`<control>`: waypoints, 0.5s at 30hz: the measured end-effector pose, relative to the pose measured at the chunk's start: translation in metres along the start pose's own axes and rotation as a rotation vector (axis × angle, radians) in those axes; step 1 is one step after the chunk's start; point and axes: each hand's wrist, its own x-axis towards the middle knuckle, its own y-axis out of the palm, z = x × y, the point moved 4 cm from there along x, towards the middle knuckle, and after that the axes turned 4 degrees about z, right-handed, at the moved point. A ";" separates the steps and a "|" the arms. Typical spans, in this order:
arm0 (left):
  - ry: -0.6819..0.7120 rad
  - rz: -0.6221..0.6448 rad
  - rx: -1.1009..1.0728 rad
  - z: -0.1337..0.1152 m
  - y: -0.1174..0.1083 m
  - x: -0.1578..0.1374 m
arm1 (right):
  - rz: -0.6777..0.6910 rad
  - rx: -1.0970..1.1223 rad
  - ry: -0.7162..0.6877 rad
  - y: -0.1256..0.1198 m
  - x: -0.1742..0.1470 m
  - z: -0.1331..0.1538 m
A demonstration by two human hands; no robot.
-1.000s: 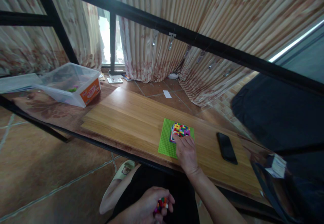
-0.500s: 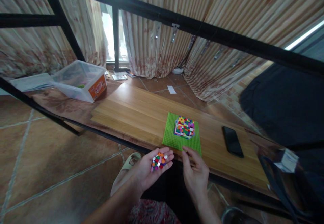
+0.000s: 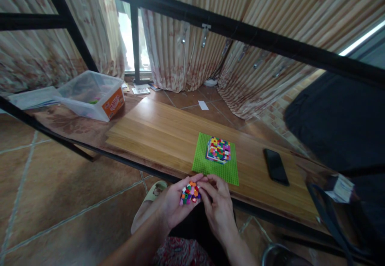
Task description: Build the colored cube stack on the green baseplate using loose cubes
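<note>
Palm up, my left hand (image 3: 173, 206) cups a small heap of tiny coloured building bricks (image 3: 190, 193). My right hand (image 3: 217, 206) reaches over the fingers of the left, its thumb and forefinger closed together at the edge of the heap; whatever sits between those fingertips is too small to make out. Just beyond both hands, a green baseplate (image 3: 200, 163) lies on the wooden board. On it stands a block built of many coloured bricks (image 3: 219, 150), with white showing along its lower sides.
A black phone (image 3: 276, 167) lies on the wooden board (image 3: 150, 129) to the right. At the far left stands a clear plastic box (image 3: 90, 97) with an orange label and a few pieces inside. A black metal bar (image 3: 180, 11) crosses above the board.
My right hand has moved left, from beside the baseplate's near edge to the bricks in my left palm. The bricks in the palm have shifted slightly.
</note>
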 end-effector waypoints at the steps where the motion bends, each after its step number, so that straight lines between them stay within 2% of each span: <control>1: -0.004 -0.005 -0.006 0.001 0.000 0.000 | -0.005 0.006 0.008 0.000 0.000 0.000; 11: -0.026 -0.038 -0.076 0.006 -0.002 0.006 | 0.012 -0.002 0.015 0.001 0.007 0.000; 15: -0.031 -0.083 -0.062 0.002 -0.006 0.006 | -0.088 -0.029 0.035 -0.008 0.019 -0.011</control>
